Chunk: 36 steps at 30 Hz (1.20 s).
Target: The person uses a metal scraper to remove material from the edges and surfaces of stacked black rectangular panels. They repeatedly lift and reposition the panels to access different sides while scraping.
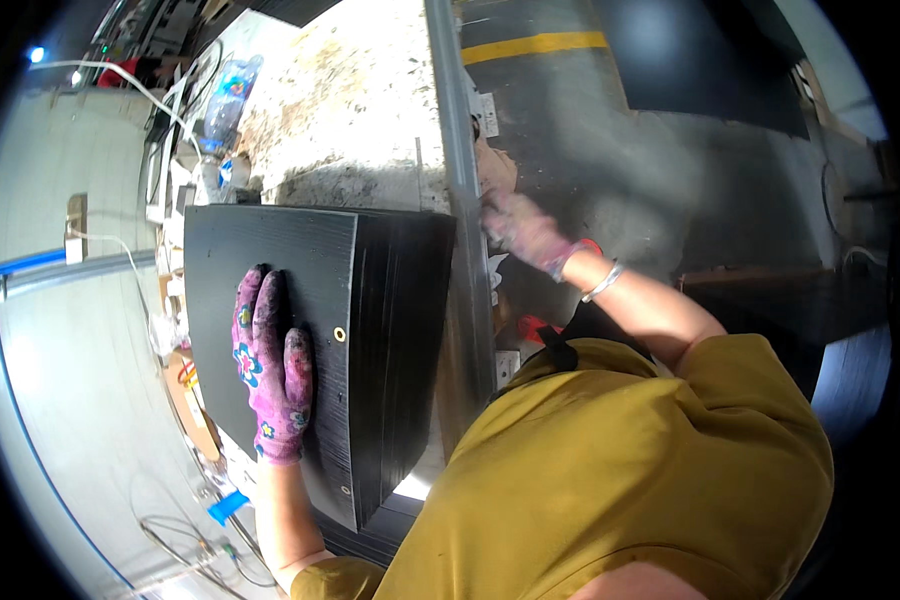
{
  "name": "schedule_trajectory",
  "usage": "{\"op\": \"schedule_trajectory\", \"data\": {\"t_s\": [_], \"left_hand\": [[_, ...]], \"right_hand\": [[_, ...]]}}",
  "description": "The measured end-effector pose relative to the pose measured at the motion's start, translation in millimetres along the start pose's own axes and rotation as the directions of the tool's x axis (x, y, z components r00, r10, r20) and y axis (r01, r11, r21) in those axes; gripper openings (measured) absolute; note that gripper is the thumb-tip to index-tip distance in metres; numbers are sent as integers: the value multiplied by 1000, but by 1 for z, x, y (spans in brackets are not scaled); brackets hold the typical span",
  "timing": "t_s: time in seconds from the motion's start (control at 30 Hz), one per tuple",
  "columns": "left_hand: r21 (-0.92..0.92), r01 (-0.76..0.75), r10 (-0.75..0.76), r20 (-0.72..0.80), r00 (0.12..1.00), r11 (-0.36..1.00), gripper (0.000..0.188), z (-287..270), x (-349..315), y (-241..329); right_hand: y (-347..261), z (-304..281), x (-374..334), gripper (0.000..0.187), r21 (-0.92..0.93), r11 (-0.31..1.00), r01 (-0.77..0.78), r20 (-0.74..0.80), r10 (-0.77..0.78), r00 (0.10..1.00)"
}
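My left hand (273,370), in a purple flowered work glove, lies flat on a stack of black wood-grain panels (315,255). Its fingers are stretched out over the top panel. Small brass-coloured ring inserts (340,334) sit in that panel near its edge, to the right of the hand. My right hand (526,232), in a similar pinkish glove, reaches low beside the workbench edge and is smeared by motion. At its fingertips is a tan, soft-looking thing (496,168); whether the fingers grip it is not clear.
The pale, dirt-speckled workbench top (355,95) extends beyond the stack, bordered by a metal edge (452,110). Plastic bottles (228,100) and clutter line its left side. Cables (195,555) hang lower left. A yellow stripe (535,46) crosses the grey floor; a large dark panel (700,60) is at upper right.
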<state>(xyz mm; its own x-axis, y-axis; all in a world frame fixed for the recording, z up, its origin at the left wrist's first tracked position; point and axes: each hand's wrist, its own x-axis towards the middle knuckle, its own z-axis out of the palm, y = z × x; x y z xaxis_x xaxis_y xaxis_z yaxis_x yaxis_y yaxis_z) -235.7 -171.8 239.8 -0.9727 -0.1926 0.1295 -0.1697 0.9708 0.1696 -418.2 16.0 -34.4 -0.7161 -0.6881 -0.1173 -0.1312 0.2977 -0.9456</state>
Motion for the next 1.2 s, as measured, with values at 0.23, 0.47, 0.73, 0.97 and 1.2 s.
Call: {"op": "schedule_trajectory", "data": {"t_s": [0.23,0.47,0.73,0.97,1.2], "left_hand": [[-8,-66,66,-9,998,998,46,1,-3,-5],[11,-61,61,-1,998,998,46,2,-4,-7],[10,-47,46,12,999,999,47,2,-5,-7],[9,-64,64,5,998,998,47,3,-2,-5],[2,-75,75,2,997,997,48,5,-3,-8]], "right_hand": [[-52,12,-34,28,65,992,-108,-34,110,993],[-30,22,-20,30,282,937,-204,-5,214,977],[-48,27,-21,34,169,940,-295,10,298,955],[-84,7,-22,33,517,832,-201,157,138,978],[-49,4,-10,32,640,642,-422,232,362,903]]}}
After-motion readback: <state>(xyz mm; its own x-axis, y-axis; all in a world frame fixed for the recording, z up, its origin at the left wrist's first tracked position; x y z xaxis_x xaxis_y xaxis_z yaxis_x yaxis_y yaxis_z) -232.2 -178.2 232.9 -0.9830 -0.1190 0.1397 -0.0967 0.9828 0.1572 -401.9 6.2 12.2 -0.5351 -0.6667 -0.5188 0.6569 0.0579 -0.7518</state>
